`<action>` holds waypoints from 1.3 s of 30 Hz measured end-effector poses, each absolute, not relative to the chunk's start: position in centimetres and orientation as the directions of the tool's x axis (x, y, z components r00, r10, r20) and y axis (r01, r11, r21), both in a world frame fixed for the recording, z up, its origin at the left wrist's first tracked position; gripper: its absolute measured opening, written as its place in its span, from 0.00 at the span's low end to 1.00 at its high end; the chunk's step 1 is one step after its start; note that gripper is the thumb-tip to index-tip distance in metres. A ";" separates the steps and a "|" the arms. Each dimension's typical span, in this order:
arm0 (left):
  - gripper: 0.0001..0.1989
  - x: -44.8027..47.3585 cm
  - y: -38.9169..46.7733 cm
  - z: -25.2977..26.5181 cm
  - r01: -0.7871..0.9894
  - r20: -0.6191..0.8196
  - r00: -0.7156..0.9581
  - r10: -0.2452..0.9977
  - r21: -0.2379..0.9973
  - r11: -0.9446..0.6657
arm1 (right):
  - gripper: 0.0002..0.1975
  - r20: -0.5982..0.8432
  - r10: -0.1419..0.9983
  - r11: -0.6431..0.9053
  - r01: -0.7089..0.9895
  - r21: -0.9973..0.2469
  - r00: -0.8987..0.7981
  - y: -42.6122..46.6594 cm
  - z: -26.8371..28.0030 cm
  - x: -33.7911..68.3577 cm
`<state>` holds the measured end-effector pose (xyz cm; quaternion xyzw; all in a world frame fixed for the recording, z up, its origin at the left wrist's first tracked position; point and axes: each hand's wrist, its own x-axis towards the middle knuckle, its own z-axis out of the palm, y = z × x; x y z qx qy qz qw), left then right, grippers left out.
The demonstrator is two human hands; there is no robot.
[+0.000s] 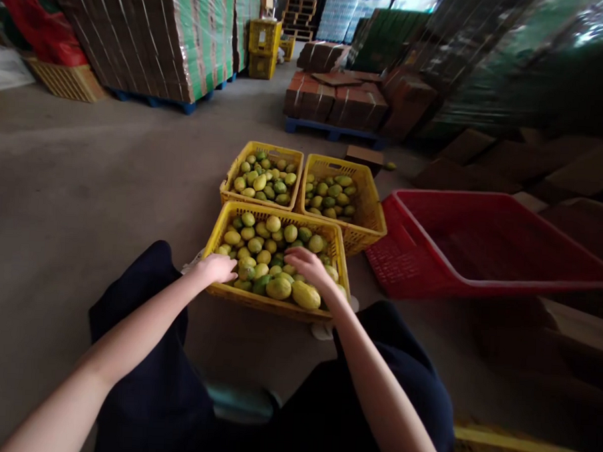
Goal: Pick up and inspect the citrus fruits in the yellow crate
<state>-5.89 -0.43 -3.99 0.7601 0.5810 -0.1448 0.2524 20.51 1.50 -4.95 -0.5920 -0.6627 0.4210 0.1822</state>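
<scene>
Yellow-green fruits [263, 257] lie in the yellow crate [261, 303] beneath left grip [224, 269] and right grip [300, 259], whether clamped I cannot tell.

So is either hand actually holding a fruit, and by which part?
That cannot be told: the left hand and right hand reach over fruit in the front yellow crate, but no grip shows clearly.
</scene>
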 end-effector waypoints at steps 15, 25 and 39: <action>0.22 -5.8 -0.6 -3.5 0.939 -0.477 0.341 0.810 0.212 -0.270 | 0.20 -0.357 0.889 0.211 0.948 -0.238 -0.287 0.5 -7.9 18.1; 0.33 -0.2 -1.9 -2.9 -0.091 -0.528 0.261 0.808 0.820 0.565 | 0.26 -0.091 0.996 -0.089 0.299 -0.950 0.010 0.7 -1.5 18.1; 0.25 -2.4 -0.2 -0.9 -0.525 -0.537 0.054 0.842 0.702 0.482 | 0.17 -0.137 0.980 0.073 0.903 -0.424 -0.143 1.6 1.0 18.5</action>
